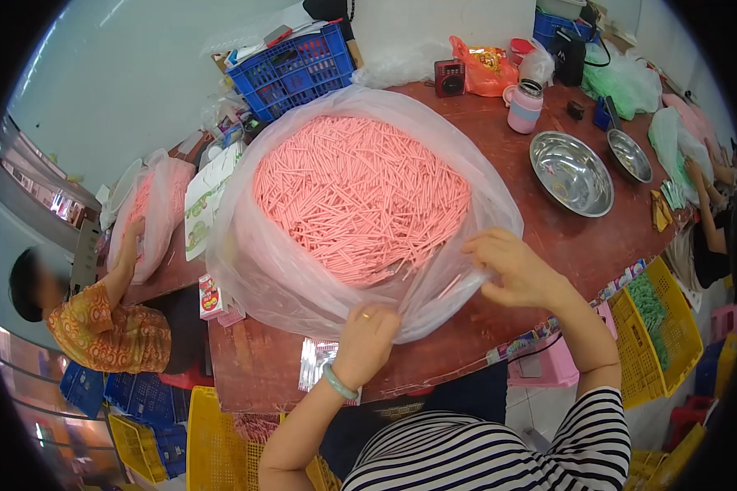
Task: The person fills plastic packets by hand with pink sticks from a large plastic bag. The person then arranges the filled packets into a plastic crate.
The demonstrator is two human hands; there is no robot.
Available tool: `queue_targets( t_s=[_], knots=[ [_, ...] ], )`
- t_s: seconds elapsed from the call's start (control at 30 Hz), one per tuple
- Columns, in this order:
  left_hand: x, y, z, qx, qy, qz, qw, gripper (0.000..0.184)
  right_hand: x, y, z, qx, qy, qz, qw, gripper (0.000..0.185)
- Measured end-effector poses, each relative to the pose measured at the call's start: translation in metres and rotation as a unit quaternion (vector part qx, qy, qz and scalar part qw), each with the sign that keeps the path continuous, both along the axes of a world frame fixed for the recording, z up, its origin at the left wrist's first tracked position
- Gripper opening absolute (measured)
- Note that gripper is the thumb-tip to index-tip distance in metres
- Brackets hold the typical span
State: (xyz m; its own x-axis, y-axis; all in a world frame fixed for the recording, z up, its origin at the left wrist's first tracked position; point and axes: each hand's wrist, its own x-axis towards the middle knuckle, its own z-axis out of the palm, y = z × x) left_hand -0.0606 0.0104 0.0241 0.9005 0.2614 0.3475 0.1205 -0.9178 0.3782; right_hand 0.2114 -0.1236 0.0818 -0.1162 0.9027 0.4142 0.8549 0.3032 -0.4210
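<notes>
A large clear plastic bag (246, 278) lies wide open on the table, filled with a heap of thin pink sticks (360, 196). At its near rim, my left hand (370, 337) has its fingers closed on the plastic; a ring and a green bangle show on that side. My right hand (512, 266) pinches the rim farther right, and the plastic is drawn into folds between the two hands. Silver packets (315, 364) lie on the table beside my left wrist, partly covered by it.
On the red-brown table (483, 147) stand a steel bowl (571, 174), a steel pan (629, 155), a pink flask (525, 106) and a radio (449, 78). A blue crate (295, 69) stands behind the bag. Yellow crates (655, 327) flank the table. Other people work at left and far right.
</notes>
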Motion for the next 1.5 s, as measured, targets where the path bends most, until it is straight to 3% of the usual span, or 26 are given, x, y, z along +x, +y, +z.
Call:
queue_targets(
  t_s=[0.17, 0.2, 0.27, 0.4, 0.47, 0.57, 0.7, 0.77, 0.8, 0.87, 0.97, 1.0, 1.07, 1.1, 1.13, 1.23, 1.3, 1.33, 1.4, 1.5],
  knots=[
    [-0.008, 0.000, 0.002, 0.009, -0.016, -0.036, 0.999, 0.035, -0.036, 0.009, -0.023, -0.036, -0.080, 0.002, 0.996, 0.070],
    [-0.009, -0.002, 0.002, 0.022, -0.011, -0.036, 0.999, 0.028, -0.040, 0.014, -0.030, -0.033, -0.078, 0.004, 0.996, 0.070],
    [-0.010, -0.003, -0.001, 0.037, -0.004, -0.030, 0.999, 0.020, -0.046, 0.024, -0.043, 0.048, -0.083, -0.033, 0.995, 0.068],
    [-0.015, -0.003, -0.001, 0.087, 0.017, -0.002, 0.996, 0.020, -0.040, 0.033, -0.072, 0.069, -0.065, -0.020, 0.995, 0.052],
    [-0.018, 0.001, -0.002, 0.128, 0.049, 0.028, 0.990, 0.020, -0.037, 0.029, -0.076, -0.067, -0.082, 0.025, 0.994, 0.032],
    [-0.030, 0.020, -0.012, 0.168, 0.125, 0.068, 0.975, 0.022, -0.038, 0.019, -0.086, -0.072, -0.108, 0.056, 0.990, 0.019],
    [-0.030, 0.020, -0.011, 0.219, 0.043, 0.055, 0.973, 0.019, -0.035, 0.012, -0.083, -0.088, -0.111, 0.049, 0.989, 0.019],
    [-0.039, 0.023, -0.007, 0.139, 0.187, 0.093, 0.968, 0.020, -0.038, 0.012, -0.077, -0.123, -0.083, 0.041, 0.988, 0.025],
    [-0.043, 0.027, -0.011, 0.139, 0.189, 0.099, 0.967, 0.020, -0.038, 0.014, -0.077, -0.121, -0.082, 0.047, 0.988, 0.025],
    [-0.050, 0.038, -0.023, 0.122, 0.185, 0.116, 0.968, 0.043, -0.036, 0.017, -0.076, -0.176, -0.048, 0.049, 0.982, 0.040],
    [-0.062, 0.041, 0.002, 0.153, 0.154, 0.139, 0.966, 0.042, -0.038, 0.021, -0.058, -0.228, -0.042, 0.057, 0.971, 0.049],
    [-0.067, 0.045, -0.001, 0.160, 0.152, 0.135, 0.966, 0.052, -0.037, 0.021, -0.055, -0.233, -0.045, 0.050, 0.970, 0.049],
    [-0.074, 0.049, -0.003, 0.128, 0.164, 0.133, 0.969, 0.054, -0.033, 0.021, -0.053, -0.229, 0.041, 0.057, 0.971, 0.048],
    [-0.076, 0.049, -0.002, 0.123, 0.165, 0.134, 0.969, 0.060, -0.027, 0.024, -0.058, -0.239, 0.092, 0.064, 0.964, 0.039],
    [-0.075, 0.047, 0.000, 0.122, 0.160, 0.130, 0.971, 0.060, -0.021, 0.027, -0.059, -0.241, 0.089, 0.058, 0.965, 0.039],
    [-0.070, 0.037, 0.013, 0.119, 0.129, 0.128, 0.976, 0.068, -0.008, 0.043, -0.058, -0.202, 0.112, -0.053, 0.971, 0.030],
    [-0.055, 0.023, 0.022, 0.099, 0.118, 0.086, 0.984, 0.073, -0.002, 0.057, -0.058, -0.098, 0.030, -0.141, 0.985, 0.032],
    [-0.047, 0.019, 0.018, 0.085, 0.132, 0.072, 0.985, 0.075, 0.000, 0.066, -0.059, -0.098, 0.029, -0.140, 0.985, 0.032],
    [-0.031, 0.009, 0.014, 0.082, 0.116, 0.052, 0.989, 0.076, -0.003, 0.082, -0.062, 0.017, -0.140, -0.083, 0.987, 0.046],
    [-0.014, -0.006, 0.003, 0.078, 0.113, 0.032, 0.990, 0.076, -0.017, 0.094, -0.062, -0.051, -0.166, -0.057, 0.983, 0.037]
  ],
)
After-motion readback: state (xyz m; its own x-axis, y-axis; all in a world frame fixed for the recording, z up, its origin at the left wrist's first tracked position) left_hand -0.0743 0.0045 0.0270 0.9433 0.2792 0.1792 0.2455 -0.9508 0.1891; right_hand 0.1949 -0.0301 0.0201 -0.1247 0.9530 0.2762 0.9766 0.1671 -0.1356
